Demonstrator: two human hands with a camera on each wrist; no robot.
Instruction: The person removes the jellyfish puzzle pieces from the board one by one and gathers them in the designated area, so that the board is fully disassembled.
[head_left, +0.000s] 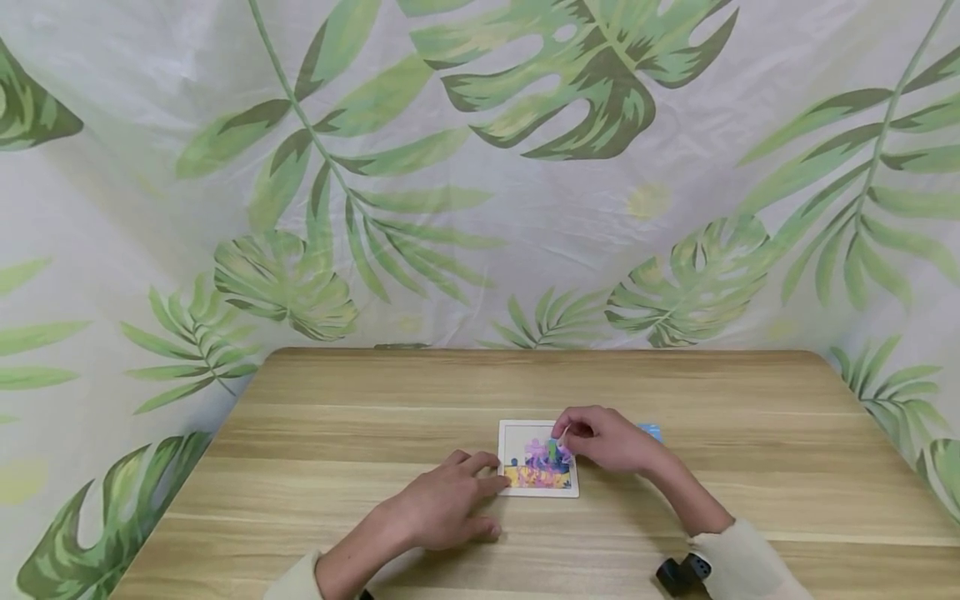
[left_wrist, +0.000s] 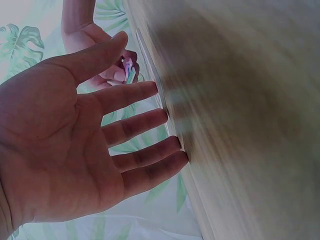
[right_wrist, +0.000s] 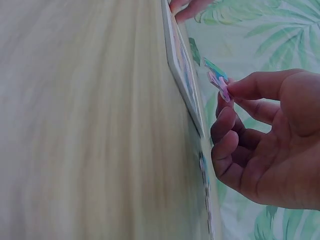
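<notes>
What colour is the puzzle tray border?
White; the puzzle tray border shows best in the head view.

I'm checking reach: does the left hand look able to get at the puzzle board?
Probably yes: the left hand has fingers at the left edge of the puzzle board, nothing visible between.

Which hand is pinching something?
The right hand: it pinches something pink-and-teal near the puzzle tray; the left hand touches the tray's left edge, pinching nothing.
</notes>
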